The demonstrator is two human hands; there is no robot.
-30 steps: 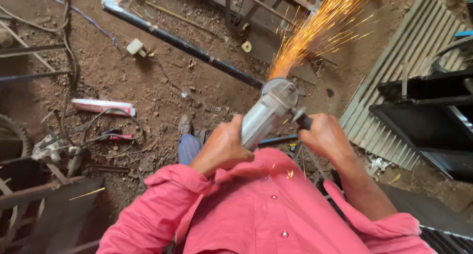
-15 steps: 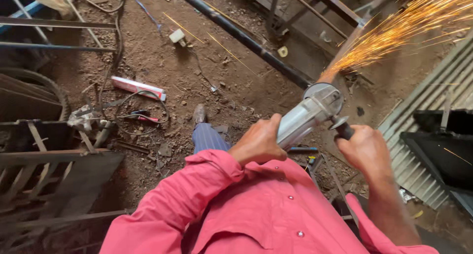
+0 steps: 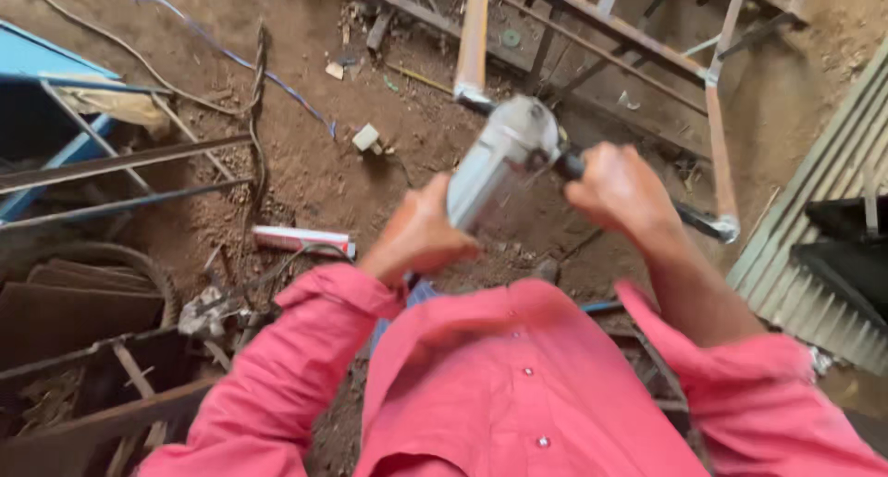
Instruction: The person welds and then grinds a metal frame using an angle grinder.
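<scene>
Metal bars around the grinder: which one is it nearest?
The pale upright bar just above the grinder; the rusty frame bars lie farther right.

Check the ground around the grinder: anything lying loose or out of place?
Yes. A white-and-red tube and a small pale block lie loose on the dirt, and cables trail across it beside the angle grinder.

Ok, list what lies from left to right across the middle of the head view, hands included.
Blue metal frame → white tube on the dirt → left hand → grey angle grinder → right hand → corrugated metal sheet.
</scene>
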